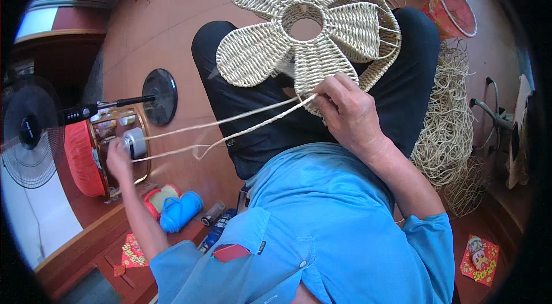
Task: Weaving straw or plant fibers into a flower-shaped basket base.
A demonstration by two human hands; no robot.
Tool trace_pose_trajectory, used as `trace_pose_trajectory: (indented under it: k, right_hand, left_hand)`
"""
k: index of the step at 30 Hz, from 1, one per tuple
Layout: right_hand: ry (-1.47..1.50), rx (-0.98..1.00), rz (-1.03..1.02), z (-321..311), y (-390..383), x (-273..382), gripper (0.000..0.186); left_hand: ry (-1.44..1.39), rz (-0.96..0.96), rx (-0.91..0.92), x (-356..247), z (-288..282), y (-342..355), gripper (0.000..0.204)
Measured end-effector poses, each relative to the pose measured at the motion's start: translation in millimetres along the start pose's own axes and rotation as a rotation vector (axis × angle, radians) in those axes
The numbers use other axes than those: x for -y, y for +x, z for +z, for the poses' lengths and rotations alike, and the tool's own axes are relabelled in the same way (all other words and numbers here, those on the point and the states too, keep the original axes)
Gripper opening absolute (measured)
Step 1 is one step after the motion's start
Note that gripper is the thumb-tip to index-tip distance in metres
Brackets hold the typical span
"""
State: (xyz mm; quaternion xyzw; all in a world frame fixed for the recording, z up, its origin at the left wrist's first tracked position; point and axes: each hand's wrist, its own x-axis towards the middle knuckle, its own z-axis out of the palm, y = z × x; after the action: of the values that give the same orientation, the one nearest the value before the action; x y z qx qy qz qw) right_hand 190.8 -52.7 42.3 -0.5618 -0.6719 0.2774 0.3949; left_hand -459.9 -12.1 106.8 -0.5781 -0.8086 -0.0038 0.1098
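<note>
A flower-shaped woven piece (253, 54) of pale twisted cord rests across my lap, with a round hole in its middle ring. Several petals are filled with weaving; wire frame shows at some tips. My right hand (348, 108) pinches the tip of the lowest petal, where the cord comes out. From there two strands of cord (253, 127) stretch left across my thigh, the lower one with a small loop. Far out to the left, my left hand (119, 157) is closed around the cord, its fingers partly blurred.
A big heap of loose cord (445, 114) lies on the floor at right, below a red bucket (454, 10). On the left stand a fan (31, 131), its black base (160, 97) and a red-covered stool (83, 157). Blue bottle (181, 211) sits near my left elbow.
</note>
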Motion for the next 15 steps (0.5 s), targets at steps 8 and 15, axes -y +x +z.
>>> trace_pose_trajectory:
  k: [8, 15]
  right_hand:
    - [0.016, 0.005, 0.03, -2.8, -0.6, -4.5, 0.012]
    - [0.012, 0.03, 0.064, -9.7, 12.9, -1.1, 0.011]
  left_hand:
    - [0.483, -0.536, -0.083, 177.7, -41.8, 36.8, 0.027]
    - [-0.831, 0.066, 0.115, -128.1, -62.0, 15.2, 0.026]
